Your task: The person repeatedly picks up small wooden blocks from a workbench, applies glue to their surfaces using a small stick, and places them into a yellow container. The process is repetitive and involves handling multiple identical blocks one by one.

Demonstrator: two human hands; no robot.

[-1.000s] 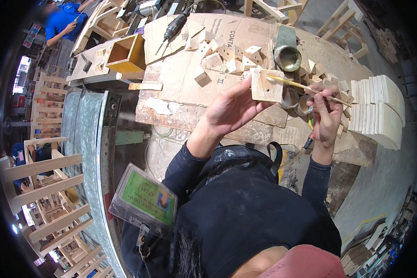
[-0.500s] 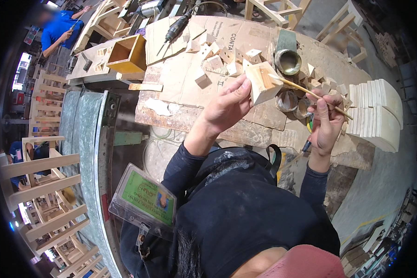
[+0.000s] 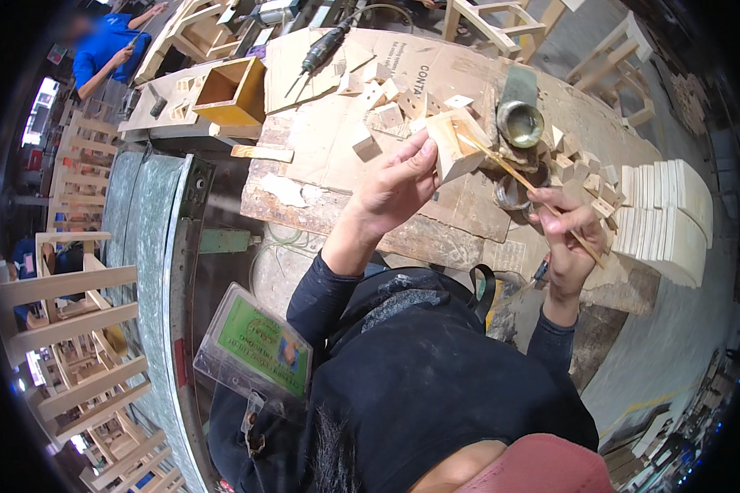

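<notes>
My left hand (image 3: 399, 185) is closed on a pale wooden block (image 3: 456, 146), holding it up over the cardboard-covered bench. My right hand (image 3: 569, 234) grips a thin wooden stick (image 3: 510, 168) like a pen, and its far tip meets the block's upper face. That tip is too small to make out, so I cannot tell whether it has bristles. Just beyond the block is a round container (image 3: 522, 126) with greenish liquid inside. A second, smaller tub (image 3: 514, 191) sits between the block and my right hand, partly hidden by the stick.
Loose wooden blocks (image 3: 386, 113) lie past my left hand, with more blocks (image 3: 580, 164) on the right. Curved pale boards (image 3: 662, 222) stand stacked at the right edge. A power drill (image 3: 321, 53) and a yellow box (image 3: 234, 90) are farther back. A person in blue (image 3: 107, 53) works at far left.
My right hand has moved slightly down, and the stick's tip has shifted across the block's face toward the left. The block has tilted a little in my left hand.
</notes>
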